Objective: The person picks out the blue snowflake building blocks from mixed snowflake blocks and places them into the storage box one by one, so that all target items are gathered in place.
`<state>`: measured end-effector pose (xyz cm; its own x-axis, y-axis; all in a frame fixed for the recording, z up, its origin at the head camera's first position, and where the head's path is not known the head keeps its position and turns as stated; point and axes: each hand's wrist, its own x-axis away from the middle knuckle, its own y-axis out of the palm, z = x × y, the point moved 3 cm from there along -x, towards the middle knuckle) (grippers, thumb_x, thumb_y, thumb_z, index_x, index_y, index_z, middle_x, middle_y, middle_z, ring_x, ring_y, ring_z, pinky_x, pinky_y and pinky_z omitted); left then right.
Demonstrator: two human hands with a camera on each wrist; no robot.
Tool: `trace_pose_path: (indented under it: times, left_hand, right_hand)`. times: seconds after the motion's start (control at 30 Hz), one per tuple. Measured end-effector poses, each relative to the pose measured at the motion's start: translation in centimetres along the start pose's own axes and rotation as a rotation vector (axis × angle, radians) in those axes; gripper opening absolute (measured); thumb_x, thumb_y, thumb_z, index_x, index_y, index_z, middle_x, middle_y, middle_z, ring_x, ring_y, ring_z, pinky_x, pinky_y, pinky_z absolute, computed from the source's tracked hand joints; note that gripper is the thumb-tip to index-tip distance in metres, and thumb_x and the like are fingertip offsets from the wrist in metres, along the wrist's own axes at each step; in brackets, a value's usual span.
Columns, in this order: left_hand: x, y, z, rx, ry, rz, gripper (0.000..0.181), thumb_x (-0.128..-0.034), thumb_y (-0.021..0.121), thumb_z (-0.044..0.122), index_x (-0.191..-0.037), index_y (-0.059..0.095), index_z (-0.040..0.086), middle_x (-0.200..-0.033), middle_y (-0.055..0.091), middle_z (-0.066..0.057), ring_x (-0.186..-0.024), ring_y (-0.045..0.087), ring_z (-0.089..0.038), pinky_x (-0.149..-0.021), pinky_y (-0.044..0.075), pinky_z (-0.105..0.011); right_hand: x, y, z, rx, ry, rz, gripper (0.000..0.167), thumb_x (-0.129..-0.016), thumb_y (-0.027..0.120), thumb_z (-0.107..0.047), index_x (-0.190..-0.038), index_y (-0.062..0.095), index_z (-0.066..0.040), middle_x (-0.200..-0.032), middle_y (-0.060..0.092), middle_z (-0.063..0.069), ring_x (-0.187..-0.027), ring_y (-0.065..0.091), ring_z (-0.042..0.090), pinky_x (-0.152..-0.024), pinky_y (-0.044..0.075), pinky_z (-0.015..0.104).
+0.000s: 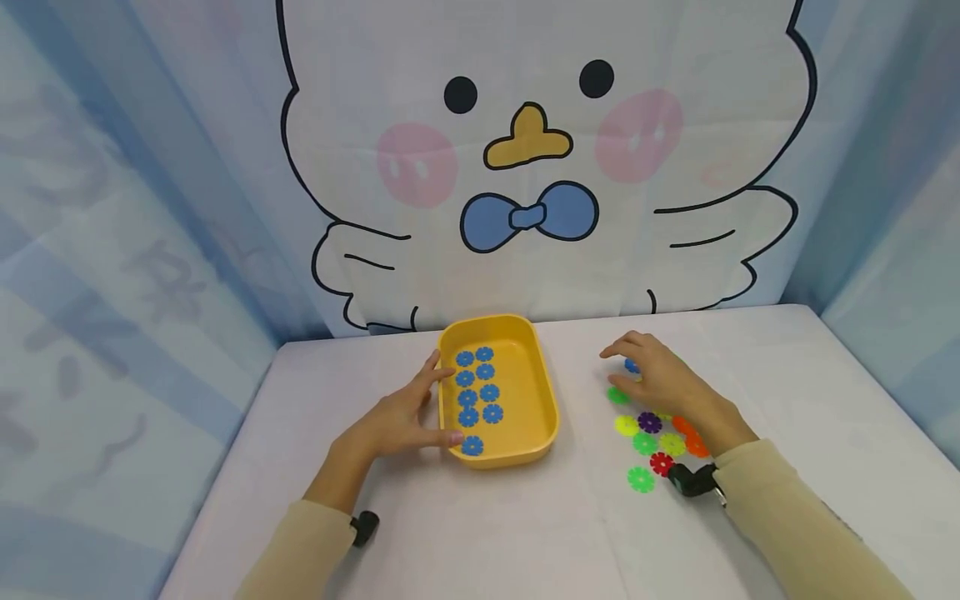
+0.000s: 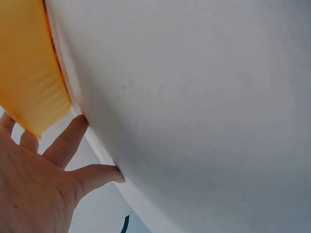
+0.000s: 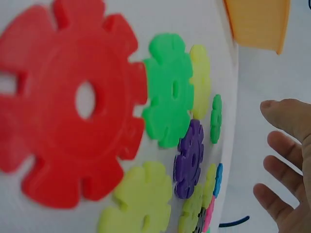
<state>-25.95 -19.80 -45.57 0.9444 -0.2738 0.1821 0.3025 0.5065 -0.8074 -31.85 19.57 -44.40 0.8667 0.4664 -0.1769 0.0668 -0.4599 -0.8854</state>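
Note:
A yellow tray point(image 1: 536, 400) stands in the middle of the table, with several blue flower-shaped discs point(image 1: 485, 372) laid in two columns along its left side. My left hand point(image 1: 401, 421) is at the tray's left edge, fingers spread, thumb and a finger reaching over the rim. In the left wrist view that hand point(image 2: 41, 179) shows outstretched fingers beside the tray. My right hand point(image 1: 660, 375) hovers over a blue disc point(image 1: 632, 366) right of the tray, its fingers apart and loosely bent. The right wrist view shows nothing in that hand point(image 3: 291, 165).
Loose discs lie in a cluster on the right, among them a red disc point(image 1: 662, 463), a purple disc point(image 1: 649, 422), a green disc point(image 1: 641, 479) and an orange disc point(image 1: 696, 446). A curtain with a cartoon print point(image 1: 525, 275) hangs behind the table point(image 1: 525, 533).

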Motion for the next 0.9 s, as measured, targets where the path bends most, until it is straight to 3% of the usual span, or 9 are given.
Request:
trace_pose_path:
  times: [0.4,0.9]
  left_hand:
    - [0.0,-0.1,0.1,0.009,-0.017,-0.009,0.106,-0.0695,0.082,0.071,-0.158,0.028,0.048,-0.167,-0.009,0.030,-0.150,0.040,-0.025,-0.115,0.041,-0.059]
    - [0.1,-0.2,0.0,0.016,-0.024,0.000,0.107,-0.0682,0.082,0.072,-0.158,0.030,0.045,-0.167,-0.008,0.029,-0.150,0.039,-0.026,-0.114,0.041,-0.059]
  right_hand:
    - [0.3,-0.3,1.9,0.068,0.104,-0.069,0.047,-0.096,0.072,-0.021,-0.140,0.059,-0.007,-0.137,0.060,0.021,-0.128,0.049,0.044,-0.111,0.041,0.065]
    - [0.1,-0.1,2.6,0.090,0.231,-0.117,0.049,-0.097,0.071,-0.017,-0.142,0.056,-0.004,-0.133,0.063,0.024,-0.124,0.051,0.047,-0.109,0.042,0.066]
